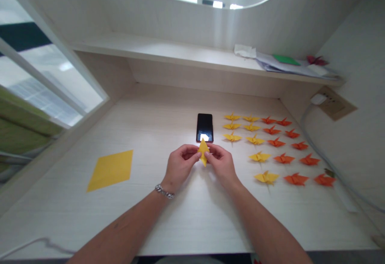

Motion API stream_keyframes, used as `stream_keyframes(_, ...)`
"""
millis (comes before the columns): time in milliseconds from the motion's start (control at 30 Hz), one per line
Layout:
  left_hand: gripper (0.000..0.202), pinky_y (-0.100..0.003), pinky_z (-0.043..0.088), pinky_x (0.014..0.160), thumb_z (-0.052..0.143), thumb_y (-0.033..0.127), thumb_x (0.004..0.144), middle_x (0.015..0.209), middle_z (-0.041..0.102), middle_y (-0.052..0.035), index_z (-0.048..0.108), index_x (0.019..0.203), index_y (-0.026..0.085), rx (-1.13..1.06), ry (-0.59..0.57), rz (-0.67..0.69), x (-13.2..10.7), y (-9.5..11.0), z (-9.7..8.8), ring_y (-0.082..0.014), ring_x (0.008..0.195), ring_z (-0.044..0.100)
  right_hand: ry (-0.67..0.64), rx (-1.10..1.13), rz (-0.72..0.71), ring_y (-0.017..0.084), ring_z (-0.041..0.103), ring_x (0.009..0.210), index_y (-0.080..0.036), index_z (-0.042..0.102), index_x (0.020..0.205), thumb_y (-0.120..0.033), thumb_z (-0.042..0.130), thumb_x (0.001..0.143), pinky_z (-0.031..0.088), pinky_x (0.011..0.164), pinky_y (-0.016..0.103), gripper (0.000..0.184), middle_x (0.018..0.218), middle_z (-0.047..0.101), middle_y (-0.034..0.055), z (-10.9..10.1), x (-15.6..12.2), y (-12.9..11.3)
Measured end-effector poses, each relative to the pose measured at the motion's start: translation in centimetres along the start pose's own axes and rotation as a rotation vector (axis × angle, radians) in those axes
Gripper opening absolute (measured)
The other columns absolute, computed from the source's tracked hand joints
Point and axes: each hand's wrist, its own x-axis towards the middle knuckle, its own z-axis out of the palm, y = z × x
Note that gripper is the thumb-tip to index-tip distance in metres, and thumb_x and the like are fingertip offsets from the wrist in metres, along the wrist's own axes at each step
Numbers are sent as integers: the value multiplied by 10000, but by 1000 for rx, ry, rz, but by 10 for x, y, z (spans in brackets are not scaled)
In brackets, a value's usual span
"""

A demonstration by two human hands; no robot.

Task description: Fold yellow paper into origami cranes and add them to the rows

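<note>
A small yellow folded paper point(203, 148), shaped like a narrow diamond, is held upright over the middle of the desk. My left hand point(182, 162) pinches its left edge between thumb and fingers, a chain bracelet on the wrist. On the opposite edge my right hand point(221, 163) grips it the same way. Just beyond the fingers lies a black phone point(205, 127). To the left a flat yellow paper sheet point(111, 170) rests on the desk. Rows of yellow paper cranes point(259, 157) and orange paper cranes point(284, 158) stand to the right.
Above the desk point(144, 224) runs a shelf point(180, 55) bearing papers point(288, 64) and a crumpled tissue point(245, 51). A white charger point(318, 98) sits in the wall socket point(337, 103), its cable point(319, 150) trailing down the right side. Another cable point(30, 241) lies at front left.
</note>
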Motion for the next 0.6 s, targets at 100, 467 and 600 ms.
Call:
stream_keyframes(100,247,-306,558,685,761,277,661,850,720,-68,684,859,151,-25,-8,-19,1,-2,0,-186,735,674,22,5,-3,193,658,703,-195,662,1045,-359,735,670,550,607,308,416,857,701,60,0,0,-3)
stream_keyframes(467,92,-313,529,758,717,218,680,822,723,-64,730,754,166,126,-39,16,0,5,-3,-199,774,667,-20,156,175,192,658,682,-153,675,694,-301,697,662,551,693,353,153,705,689,37,-3,1,-7)
stream_keyframes(600,66,-302,527,754,701,188,677,810,711,-56,710,736,159,89,-46,4,-1,7,-2,-191,769,660,16,62,143,172,639,637,-160,650,716,-264,772,581,541,645,324,210,678,679,16,-4,2,-4)
